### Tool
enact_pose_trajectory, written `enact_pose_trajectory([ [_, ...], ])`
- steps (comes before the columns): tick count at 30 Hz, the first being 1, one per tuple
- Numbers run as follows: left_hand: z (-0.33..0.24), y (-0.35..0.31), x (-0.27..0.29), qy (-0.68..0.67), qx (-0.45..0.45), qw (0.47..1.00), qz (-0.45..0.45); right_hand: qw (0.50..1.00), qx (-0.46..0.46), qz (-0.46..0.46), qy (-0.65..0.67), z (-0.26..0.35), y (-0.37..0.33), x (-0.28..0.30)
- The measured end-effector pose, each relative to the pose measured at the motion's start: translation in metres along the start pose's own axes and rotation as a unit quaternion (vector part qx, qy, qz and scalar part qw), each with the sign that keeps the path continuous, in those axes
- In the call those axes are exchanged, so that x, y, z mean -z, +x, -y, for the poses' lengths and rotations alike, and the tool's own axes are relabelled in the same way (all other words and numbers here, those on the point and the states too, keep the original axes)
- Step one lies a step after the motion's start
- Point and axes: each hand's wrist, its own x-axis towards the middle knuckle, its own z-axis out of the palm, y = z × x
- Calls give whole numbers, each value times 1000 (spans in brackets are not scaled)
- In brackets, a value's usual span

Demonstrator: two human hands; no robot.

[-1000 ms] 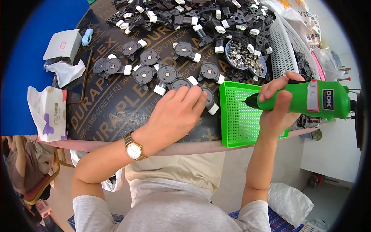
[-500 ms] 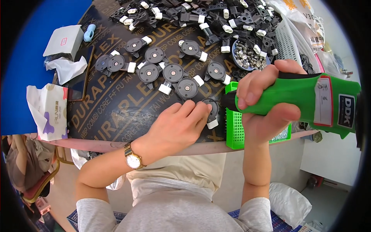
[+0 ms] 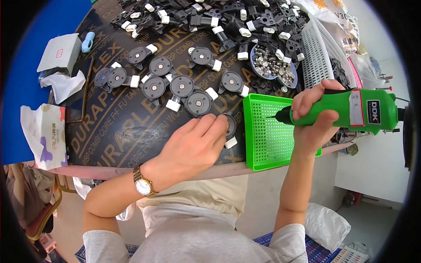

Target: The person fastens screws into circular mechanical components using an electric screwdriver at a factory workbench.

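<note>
My right hand is wrapped round a green electric screwdriver, held level with its black nose toward the left. Its thin bit hangs over a green perforated tray. Low on the table, my left hand has its fingers closed on the edge of a round black plastic part. That part has a white end piece toward me; the fingers cover much of its disc. Beyond the hand lie several similar round black parts with white ends, each with a shiny metal centre.
A heap of black parts with white ends fills the far side. Beside it are a blue bowl of small metal pieces and a white plastic basket. Left stand a tissue pack, a small box and a dark phone-like slab.
The screwdriver has moved right, away from the black part by my left hand, and its bit is now above the tray. My left hand stays on the part. The whole view has shifted slightly.
</note>
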Motion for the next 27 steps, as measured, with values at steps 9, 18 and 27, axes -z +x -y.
enact_pose_trajectory([
  [9, 0, 3, 2, -3, -9, 1000, 8, 999, -4, -6, 45, -8, -1, 6],
  [18, 2, -2, -4, -17, -4, 1000, -18, 998, 9, -31, 60, 7, 7, 0],
  [27, -3, -4, -13, 12, -27, 996, -89, 997, -13, 38, 73, 20, 2, -56],
])
